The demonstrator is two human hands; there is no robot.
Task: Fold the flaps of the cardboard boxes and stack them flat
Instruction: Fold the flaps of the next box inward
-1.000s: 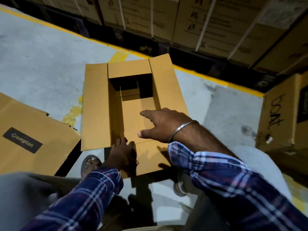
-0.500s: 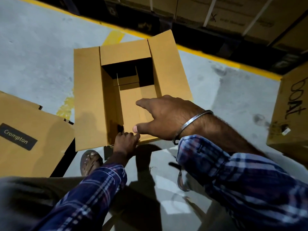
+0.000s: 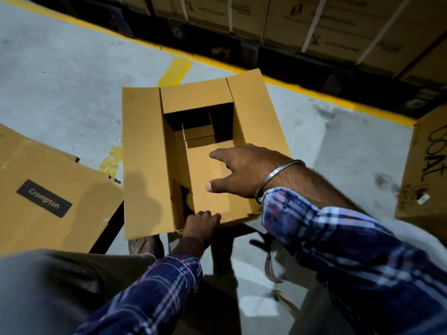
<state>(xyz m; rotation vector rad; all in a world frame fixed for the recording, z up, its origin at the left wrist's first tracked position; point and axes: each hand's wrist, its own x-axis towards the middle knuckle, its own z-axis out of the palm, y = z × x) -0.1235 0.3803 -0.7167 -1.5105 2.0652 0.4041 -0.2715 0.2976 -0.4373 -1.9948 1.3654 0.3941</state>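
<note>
An open brown cardboard box (image 3: 142, 165) stands on the concrete floor in front of me, its long side flaps spread out left and right and its far flap tipped inward. My left hand (image 3: 202, 226) grips the box's near edge with curled fingers. My right hand (image 3: 244, 171) hovers over the box's open mouth with the fingers spread and the thumb out, holding nothing. A flattened box with a black "Crompton" label (image 3: 44, 198) lies on the floor to the left.
A yellow floor line (image 3: 314, 93) runs across behind the box. Strapped cartons (image 3: 326, 22) are stacked along the back. Another carton with black scrawled writing (image 3: 425, 170) stands at the right. My sandalled foot (image 3: 145, 245) is just under the box's near left corner.
The near flap that stuck out toward me is no longer in view, and my left hand has gone from that flap to the box's near edge. My right hand stays spread over the opening.
</note>
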